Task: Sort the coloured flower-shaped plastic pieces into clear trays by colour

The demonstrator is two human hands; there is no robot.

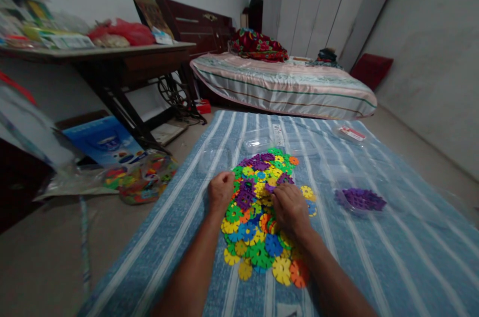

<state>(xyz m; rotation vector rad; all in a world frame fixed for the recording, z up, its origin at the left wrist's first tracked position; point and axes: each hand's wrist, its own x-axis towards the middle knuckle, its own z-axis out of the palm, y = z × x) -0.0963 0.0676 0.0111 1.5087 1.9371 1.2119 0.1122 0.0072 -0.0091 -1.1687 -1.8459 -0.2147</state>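
A heap of flat plastic interlocking discs [258,253] in green, yellow, blue and orange lies on the striped cloth. Square purple interlocking pieces [245,194] are scattered over its upper part. My left hand [221,191] is closed at the heap's left edge; whatever its curled fingers may hold is hidden. Over the right side of the heap, my right hand [292,208] pinches a small purple piece [269,187] between thumb and fingers. More purple pieces [361,199] sit in a clear plastic container [364,213] to the right.
Clear plastic trays [258,142] stand behind the heap, and a clear box with a red label [352,133] lies at the far right. The blue striped cloth [179,222] covers the work surface. Beyond are a bed [284,85] and, leftward, a sewing-machine table [130,57].
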